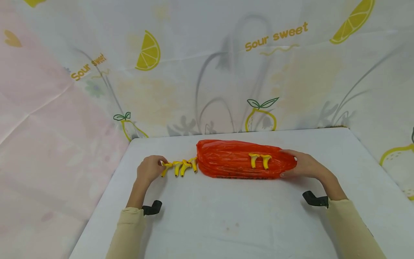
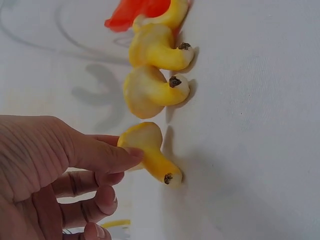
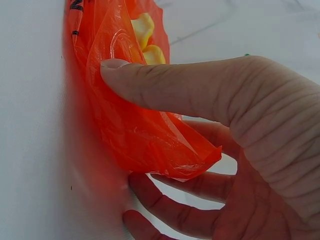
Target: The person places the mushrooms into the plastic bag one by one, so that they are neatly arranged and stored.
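At the left end of a short row, my left hand (image 1: 150,168) pinches a yellow mushroom (image 2: 152,155), shaped like a chanterelle, between thumb and fingers. Its pale stem tip has a dark spot and is close over the white table. Three similar mushrooms (image 2: 145,92) lie beside it, the farthest one at the end of a red plastic bag (image 1: 226,162). Two more mushrooms (image 1: 266,162) are on the bag's right half. My right hand (image 1: 304,164) grips the bag's right end, the thumb (image 3: 135,82) on the near side and the fingers behind it.
The white table (image 1: 220,216) runs up to a printed cloth backdrop (image 1: 181,90) with lemons and lettering. Another cloth side hangs at the left (image 1: 48,162). Black wrist mounts (image 1: 315,199) stick out inward from both forearms.
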{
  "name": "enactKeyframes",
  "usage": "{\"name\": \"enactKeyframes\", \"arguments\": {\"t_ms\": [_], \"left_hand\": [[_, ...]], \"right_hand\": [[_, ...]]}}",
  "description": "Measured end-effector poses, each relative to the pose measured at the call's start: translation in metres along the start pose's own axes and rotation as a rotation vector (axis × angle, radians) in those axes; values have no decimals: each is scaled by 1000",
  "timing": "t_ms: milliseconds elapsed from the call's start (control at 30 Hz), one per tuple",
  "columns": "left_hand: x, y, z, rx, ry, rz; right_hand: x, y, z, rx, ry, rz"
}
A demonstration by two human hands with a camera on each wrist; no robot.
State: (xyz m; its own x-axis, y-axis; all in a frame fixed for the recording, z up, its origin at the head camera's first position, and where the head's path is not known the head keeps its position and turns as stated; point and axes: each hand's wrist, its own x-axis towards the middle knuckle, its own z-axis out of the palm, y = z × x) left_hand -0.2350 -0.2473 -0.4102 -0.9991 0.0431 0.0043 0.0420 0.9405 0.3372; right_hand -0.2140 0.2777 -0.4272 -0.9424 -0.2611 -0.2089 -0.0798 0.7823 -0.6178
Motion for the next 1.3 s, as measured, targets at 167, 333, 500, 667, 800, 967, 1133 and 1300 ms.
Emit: {"name": "enactKeyframes", "arguments": {"t_ms": [167,333,500,667,800,967,1133,1300], "left_hand": [[-1,-1,-5,1,-8,-10],[-2,-2,-9,-5,1,-17],[-5,1,-15,-20,10,-26],[-6,5,-19,-31,8,-38],[-6,9,-22,-56,21,-12],[-5,13,-22,-124,48,22],[0,18,-19,-215,70,49],[4,29,-14,-288,92,72]], "right_hand": [[0,-1,0,4,2,-5],[0,0,0,11,6,-8],[-1,1,1,18,4,-7],[-1,1,1,20,10,-14],[-1,0,1,20,12,-14],[-1,0,1,20,13,-14],[-2,0,0,25,13,-17],[-1,1,0,25,4,-14]]}}
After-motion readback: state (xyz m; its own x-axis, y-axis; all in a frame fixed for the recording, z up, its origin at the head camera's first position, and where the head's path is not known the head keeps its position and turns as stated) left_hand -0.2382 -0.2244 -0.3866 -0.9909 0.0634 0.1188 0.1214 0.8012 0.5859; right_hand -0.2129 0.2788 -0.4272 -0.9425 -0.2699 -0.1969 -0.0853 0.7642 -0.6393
